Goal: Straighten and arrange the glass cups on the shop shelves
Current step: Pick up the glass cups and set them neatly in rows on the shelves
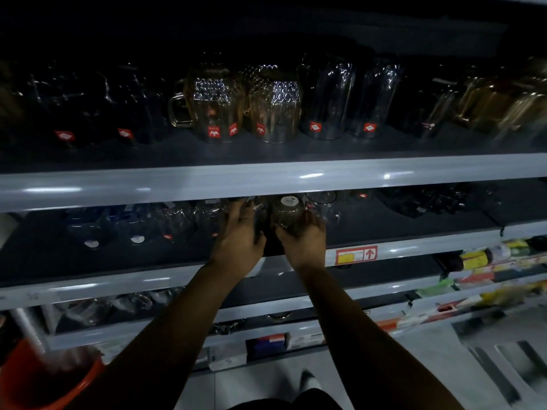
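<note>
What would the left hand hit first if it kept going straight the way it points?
Likely the clear glass cup right at the left hand's fingertips, though dim light leaves depth unclear.

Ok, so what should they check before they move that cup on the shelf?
1. Right hand has a grip on the tinted cup: ok, its fingers curl round the cup.
2. Left hand has a hold: cannot tell, it is too dark to see what it touches.
3. Cup sits flat on the shelf: cannot tell, the hands hide its lower end.
4. Room beside the cup: not ok, a clear glass stands close on its right.
5. Enough light to see the glasses: not ok, the shelf is very dim.
</note>
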Available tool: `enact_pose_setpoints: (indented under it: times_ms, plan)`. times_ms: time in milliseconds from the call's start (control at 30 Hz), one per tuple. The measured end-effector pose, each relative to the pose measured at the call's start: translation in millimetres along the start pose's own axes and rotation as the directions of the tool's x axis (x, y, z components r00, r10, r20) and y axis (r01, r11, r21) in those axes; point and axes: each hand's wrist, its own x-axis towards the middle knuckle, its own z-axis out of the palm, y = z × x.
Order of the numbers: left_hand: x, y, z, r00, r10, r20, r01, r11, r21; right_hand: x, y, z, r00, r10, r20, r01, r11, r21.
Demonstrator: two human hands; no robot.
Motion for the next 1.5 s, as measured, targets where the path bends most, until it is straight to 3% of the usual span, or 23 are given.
enact_pose_setpoints:
  times_ms: [267, 467, 900, 1033, 1133, 1233, 1333, 1400, 1500]
  plan:
    - [-2, -9, 0, 0.998, 0.025, 0.053, -0.026, 0.999, 0.021, 3, 16, 6, 0.998, 0.038, 0.041, -0.031, 0.985, -0.169]
    - [-1, -10, 3, 0.999, 0.017, 0.049, -0.018, 1.0, 0.02, -5, 17, -6, 0.998, 0.013, 0.056, -0.008, 0.996, -0.084]
    - [-6, -6, 3, 0.999, 0.039, 0.007, -0.039, 0.999, 0.011, -3, 1, -9, 0.999, -0.036, 0.031, 0.038, 0.997, -0.067]
    - [-8, 0, 0, 0.997, 0.073, -0.036, -0.074, 0.997, -0.013, -10, 1, -29, 0.984, -0.138, -0.114, 0.118, 0.979, -0.168]
    - [-10, 11, -1, 0.994, 0.103, -0.039, -0.105, 0.993, -0.061, -1, 0, -49, 0.928, -0.27, -0.257, 0.216, 0.951, -0.222]
    - [-8, 23, 3, 0.991, 0.132, -0.018, -0.133, 0.983, -0.13, 22, 3, -60, 0.948, -0.284, -0.143, 0.236, 0.93, -0.283]
    - [-8, 33, 9, 0.994, 0.102, 0.043, -0.091, 0.976, -0.197, 44, 4, -63, 0.992, -0.113, 0.054, 0.125, 0.881, -0.456]
    - [-10, 33, 16, 0.99, 0.116, 0.083, -0.095, 0.97, -0.225, 51, 3, -64, 0.996, -0.042, 0.077, 0.077, 0.841, -0.535]
    - [-13, 31, 29, 0.988, 0.098, 0.123, -0.058, 0.953, -0.298, 55, 15, -69, 0.997, -0.056, 0.059, 0.079, 0.836, -0.542]
